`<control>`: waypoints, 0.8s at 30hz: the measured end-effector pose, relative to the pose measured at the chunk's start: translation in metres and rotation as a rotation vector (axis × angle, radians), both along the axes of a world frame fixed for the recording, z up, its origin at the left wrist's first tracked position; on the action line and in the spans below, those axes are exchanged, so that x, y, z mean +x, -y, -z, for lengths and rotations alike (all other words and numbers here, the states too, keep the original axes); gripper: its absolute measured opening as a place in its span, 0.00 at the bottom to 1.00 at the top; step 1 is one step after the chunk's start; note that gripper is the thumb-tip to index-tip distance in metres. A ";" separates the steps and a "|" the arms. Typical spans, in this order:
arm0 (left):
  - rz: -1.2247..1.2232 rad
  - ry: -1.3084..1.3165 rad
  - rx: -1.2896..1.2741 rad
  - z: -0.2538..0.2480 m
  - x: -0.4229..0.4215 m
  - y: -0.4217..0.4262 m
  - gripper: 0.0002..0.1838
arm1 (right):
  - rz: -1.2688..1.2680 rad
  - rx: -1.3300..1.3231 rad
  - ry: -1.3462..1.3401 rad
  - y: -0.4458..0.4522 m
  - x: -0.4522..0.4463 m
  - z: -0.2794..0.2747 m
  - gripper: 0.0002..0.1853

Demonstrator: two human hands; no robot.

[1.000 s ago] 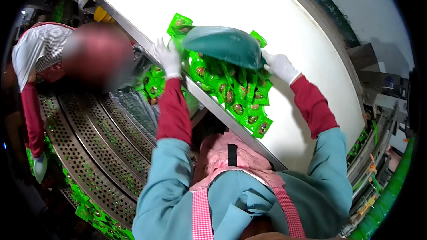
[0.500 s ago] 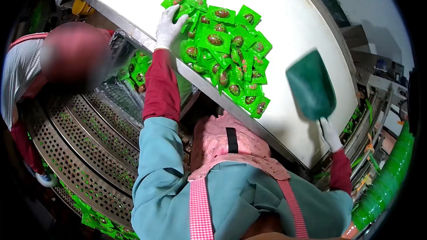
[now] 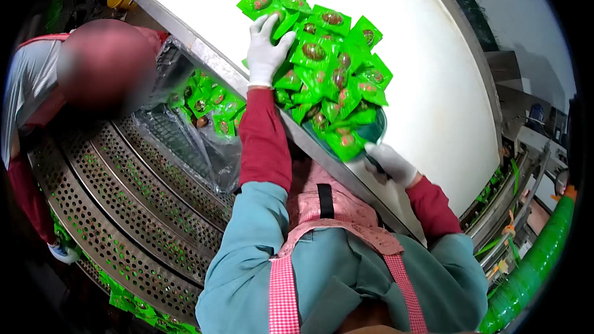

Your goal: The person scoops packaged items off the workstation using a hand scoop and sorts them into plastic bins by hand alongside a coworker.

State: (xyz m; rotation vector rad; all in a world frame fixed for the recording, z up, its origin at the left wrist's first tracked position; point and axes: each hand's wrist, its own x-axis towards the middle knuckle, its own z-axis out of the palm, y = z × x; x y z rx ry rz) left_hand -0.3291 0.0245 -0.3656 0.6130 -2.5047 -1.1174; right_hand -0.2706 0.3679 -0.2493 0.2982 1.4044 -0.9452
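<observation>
A heap of green packets (image 3: 337, 55) lies on the white table (image 3: 433, 74), near its metal front edge. My left hand (image 3: 268, 55), in a white glove, rests against the left side of the heap, its fingers spread. In a white glove too, my right hand (image 3: 391, 164) is wrapped round the handle of a dark green scoop (image 3: 374, 128). The scoop lies low at the heap's near right end, with packets over and in its bowl, so most of the bowl is hidden.
At the left a co-worker in a red cap (image 3: 108, 65) bends over a perforated metal turntable (image 3: 124, 192). A clear plastic bag (image 3: 198, 154) with green packets sits below the table edge. Metal rails and a green tube (image 3: 532, 272) stand at the right.
The scoop first came away from the heap to the right, then moved back left under the packets' near end. My left hand has stayed by the heap's left side.
</observation>
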 end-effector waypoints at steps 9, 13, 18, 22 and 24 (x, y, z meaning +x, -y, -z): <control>0.119 0.142 -0.050 -0.022 0.001 -0.019 0.26 | 0.201 -0.143 -0.131 0.041 -0.009 0.043 0.18; 0.192 0.232 -0.127 -0.034 0.014 -0.046 0.28 | 0.359 -0.070 -0.057 0.043 -0.005 0.064 0.11; 0.259 0.184 -0.156 -0.036 0.013 -0.049 0.30 | 0.351 -0.024 -0.099 0.045 -0.007 0.072 0.12; 0.267 0.179 -0.137 -0.049 0.015 -0.048 0.30 | 0.355 -0.109 -0.182 0.048 0.002 0.044 0.11; 0.276 0.142 -0.156 -0.057 0.012 -0.048 0.32 | 0.380 -0.156 -0.211 0.045 0.007 0.035 0.11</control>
